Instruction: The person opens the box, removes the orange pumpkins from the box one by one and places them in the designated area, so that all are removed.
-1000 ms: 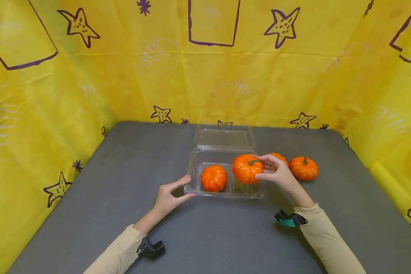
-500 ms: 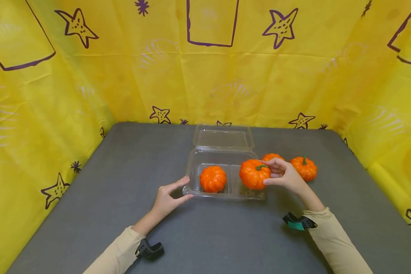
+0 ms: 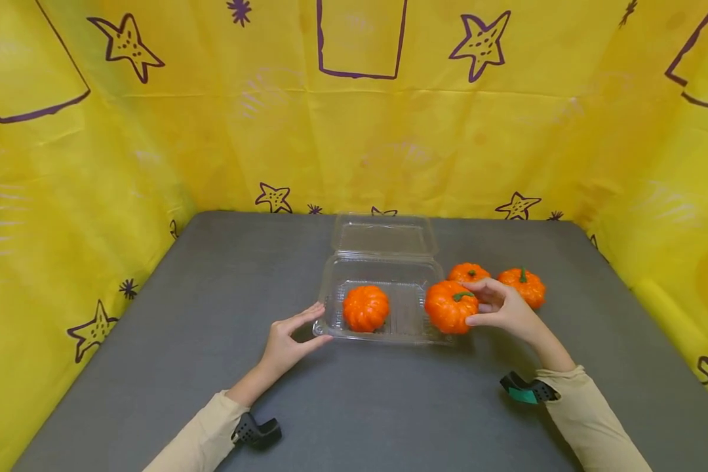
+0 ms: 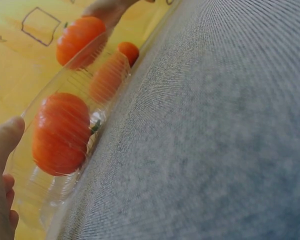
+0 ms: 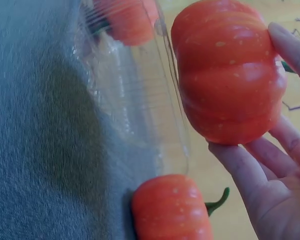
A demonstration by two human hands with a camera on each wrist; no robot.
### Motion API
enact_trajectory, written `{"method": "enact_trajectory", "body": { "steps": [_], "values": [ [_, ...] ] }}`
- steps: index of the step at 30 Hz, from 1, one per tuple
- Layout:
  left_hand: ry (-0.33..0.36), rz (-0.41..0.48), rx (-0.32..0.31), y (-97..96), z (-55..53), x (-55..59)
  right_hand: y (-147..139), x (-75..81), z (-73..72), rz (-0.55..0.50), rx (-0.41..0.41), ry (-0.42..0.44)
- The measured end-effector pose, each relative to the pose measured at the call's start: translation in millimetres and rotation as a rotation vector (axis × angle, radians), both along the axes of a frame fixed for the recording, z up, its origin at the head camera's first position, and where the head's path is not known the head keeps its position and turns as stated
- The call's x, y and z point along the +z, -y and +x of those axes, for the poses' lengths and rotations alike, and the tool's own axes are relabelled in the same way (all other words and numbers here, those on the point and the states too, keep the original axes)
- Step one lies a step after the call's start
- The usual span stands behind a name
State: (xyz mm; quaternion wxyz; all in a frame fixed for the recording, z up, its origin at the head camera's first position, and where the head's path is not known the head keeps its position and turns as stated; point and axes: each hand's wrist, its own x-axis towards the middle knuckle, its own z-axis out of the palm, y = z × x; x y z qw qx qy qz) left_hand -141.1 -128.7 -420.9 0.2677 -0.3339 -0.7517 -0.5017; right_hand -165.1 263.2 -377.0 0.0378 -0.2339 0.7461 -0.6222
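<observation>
A clear plastic clamshell container (image 3: 410, 301) lies with its lid laid back on the table. In its left compartment sits a small orange pumpkin (image 3: 366, 308), its green stem pointing down in the left wrist view. My left hand (image 3: 286, 344) holds the container's near left corner, thumb at the front and fingers along the side. My right hand (image 3: 504, 311) pinches a second pumpkin (image 3: 450, 308) between thumb and fingers, stem up, over the container's right rim. In the right wrist view this held pumpkin (image 5: 227, 75) is raised beside the container wall (image 5: 175, 100).
Two more pumpkins stand right of the container: one (image 3: 469, 271) just behind the held one, another (image 3: 522, 286) beyond my right hand. Grey cloth covers the table (image 3: 354, 406). A yellow patterned curtain (image 3: 354, 144) encloses its back and sides.
My right hand has carried its pumpkin rightward and slightly nearer, from above the right compartment to the right rim. The pumpkin behind shows more fully. My left hand stays at the corner.
</observation>
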Motion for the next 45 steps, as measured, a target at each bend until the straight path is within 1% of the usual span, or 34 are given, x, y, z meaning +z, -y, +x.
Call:
{"method": "enact_trajectory", "body": {
  "steps": [4,11,14,18,22,27,34,38,41,45],
  "values": [
    [-0.016,0.022,-0.007,-2.9,-0.3,0.7,-5,2.0,-0.4,0.038,0.004,0.03],
    [-0.023,0.013,-0.013,-0.1,1.5,0.4,-11,4.5,-1.2,0.108,0.002,0.049],
    [-0.025,0.011,-0.01,-0.4,2.0,0.5,-13,6.9,-0.6,0.123,0.004,0.051],
    [-0.021,0.008,-0.008,-1.5,1.5,1.0,-18,9.4,0.8,0.104,0.026,0.06],
    [-0.012,0.006,-0.012,-2.6,1.0,0.9,-24,10.4,2.4,0.068,0.078,0.061],
    [-0.016,0.015,-0.022,-1.7,1.1,-0.4,-30,9.6,2.2,0.064,0.11,0.053],
    [-0.001,0.006,-0.02,-0.8,0.0,-0.9,-34,7.5,-1.9,0.073,0.09,0.047],
    [-0.002,0.01,-0.026,-1.2,0.6,-0.9,-39,5.7,-3.2,0.089,0.094,0.066],
    [-0.001,0.017,-0.03,-1.5,0.6,0.5,-43,5.6,-3.9,0.11,0.089,0.071],
    [0.007,0.02,-0.026,-1.9,0.3,2.2,-45,5.3,-4.8,0.157,0.064,0.067]
  ]
}}
